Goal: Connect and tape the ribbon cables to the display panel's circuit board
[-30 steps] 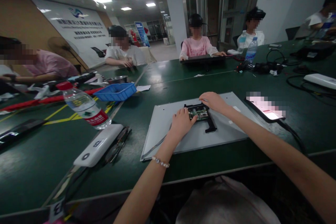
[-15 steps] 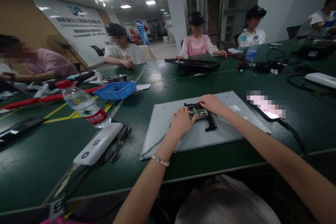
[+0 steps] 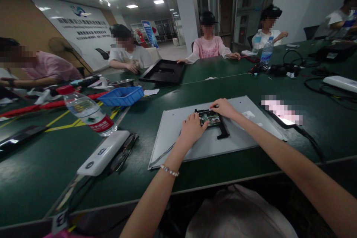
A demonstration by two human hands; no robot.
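A light grey flat panel (image 3: 170, 124) lies on the green table before me, and on it rests a black plastic frame with a green circuit board (image 3: 213, 119). My left hand (image 3: 193, 128) grips the frame's left side, thumb on the near edge and fingers along the far side. At the frame's upper right corner, my right hand (image 3: 224, 108) is closed, thumb and fingertips pinched together. Whatever is between those fingertips is too small to make out. A thin cable (image 3: 164, 154) runs from beneath my left hand to the panel's near left corner.
Left of the panel are a white power bank (image 3: 103, 154), glasses (image 3: 124, 152), a tilted water bottle (image 3: 89, 113) and a blue tray (image 3: 122, 96). A lit phone (image 3: 281, 113) with a cable lies to the right. Across the table, a person touches a black panel housing (image 3: 164, 71).
My right hand's fingers have drawn into a tighter pinch at the frame's corner; my left hand stays put. Across the table, the black housing has moved left and now shows its inside.
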